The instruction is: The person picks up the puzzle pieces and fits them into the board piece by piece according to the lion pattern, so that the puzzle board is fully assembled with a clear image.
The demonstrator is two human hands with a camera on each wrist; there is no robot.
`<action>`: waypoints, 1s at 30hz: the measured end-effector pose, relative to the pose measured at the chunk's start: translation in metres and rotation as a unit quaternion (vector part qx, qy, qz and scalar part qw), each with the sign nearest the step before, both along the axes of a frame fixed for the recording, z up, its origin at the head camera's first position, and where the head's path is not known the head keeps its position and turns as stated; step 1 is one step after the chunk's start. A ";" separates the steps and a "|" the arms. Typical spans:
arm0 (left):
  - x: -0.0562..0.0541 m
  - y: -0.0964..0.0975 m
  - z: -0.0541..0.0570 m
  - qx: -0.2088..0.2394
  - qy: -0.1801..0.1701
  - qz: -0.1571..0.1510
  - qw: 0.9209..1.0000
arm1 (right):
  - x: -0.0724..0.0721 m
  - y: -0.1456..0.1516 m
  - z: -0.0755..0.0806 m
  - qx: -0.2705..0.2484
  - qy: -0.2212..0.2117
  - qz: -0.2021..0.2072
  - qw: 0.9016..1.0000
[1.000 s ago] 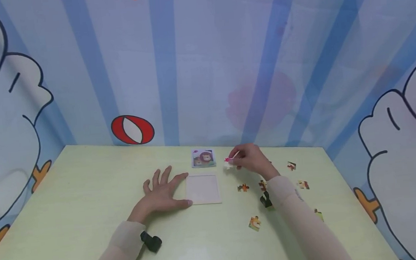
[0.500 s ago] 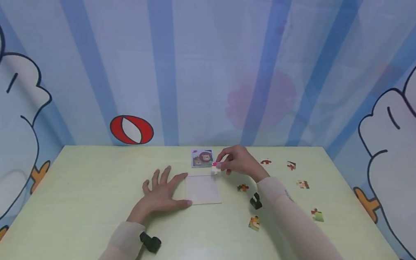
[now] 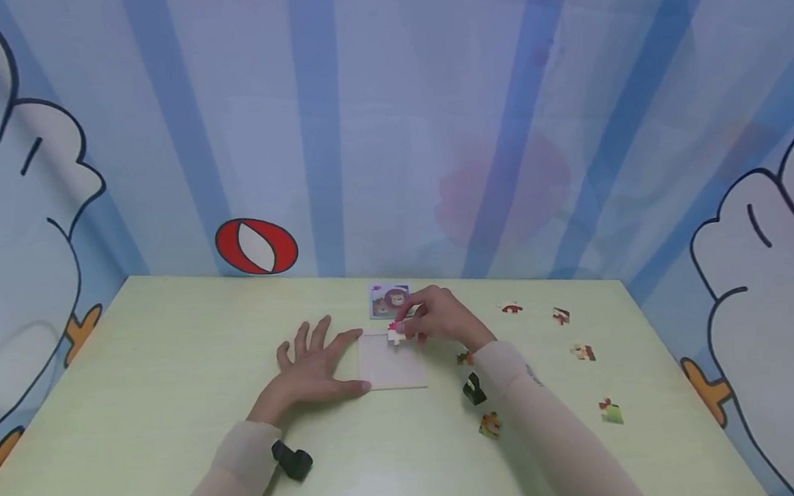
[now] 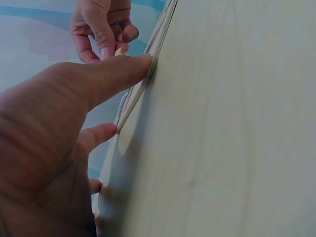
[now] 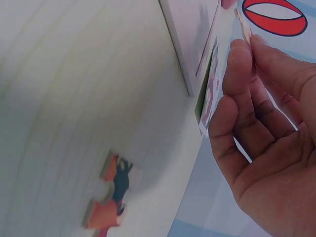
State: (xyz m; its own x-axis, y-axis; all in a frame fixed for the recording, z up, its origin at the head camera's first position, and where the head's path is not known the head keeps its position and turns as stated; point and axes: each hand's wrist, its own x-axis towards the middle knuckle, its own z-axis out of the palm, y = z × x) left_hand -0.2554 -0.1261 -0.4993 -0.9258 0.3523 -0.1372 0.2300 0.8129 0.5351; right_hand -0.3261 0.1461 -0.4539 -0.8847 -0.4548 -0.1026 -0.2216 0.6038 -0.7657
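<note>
In the head view my right hand [image 3: 443, 321] pinches a white and pink jigsaw piece [image 3: 395, 335] between thumb and fingers, over the upper part of a pale square puzzle tray [image 3: 392, 368]. The piece shows nearly edge-on in the right wrist view; whether it touches the tray I cannot tell. My left hand [image 3: 311, 375] lies at the tray's left side with fingers spread. Its thumb [image 4: 133, 69] and forefinger touch the tray's edge in the left wrist view. A lion picture card [image 3: 379, 301] lies just behind the tray, partly covered by my right hand.
Several loose jigsaw pieces lie to the right, among them a red one [image 3: 512, 309], a green one [image 3: 610, 411] and an orange one [image 3: 490, 426]. Another piece [image 3: 464, 359] is near my right sleeve. A striped blue curtain [image 3: 386, 123] hangs behind the table [image 3: 185, 337].
My right hand has carried the pink and white jigsaw piece leftward, from right of the card to over the tray. The left hand stays at the tray's edge.
</note>
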 end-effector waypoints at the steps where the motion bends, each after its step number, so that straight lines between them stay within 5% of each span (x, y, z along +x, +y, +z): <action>1: 0.000 0.000 0.000 -0.001 -0.001 0.002 1.000 | 0.000 -0.002 0.000 0.001 0.000 0.000 1.000; 14: -0.005 -0.001 -0.011 -0.002 0.007 0.004 1.000 | -0.005 -0.026 -0.012 0.017 -0.008 0.001 1.000; 30: -0.003 -0.001 -0.008 0.000 0.002 0.004 1.000 | -0.002 -0.045 -0.013 0.049 -0.034 -0.022 0.998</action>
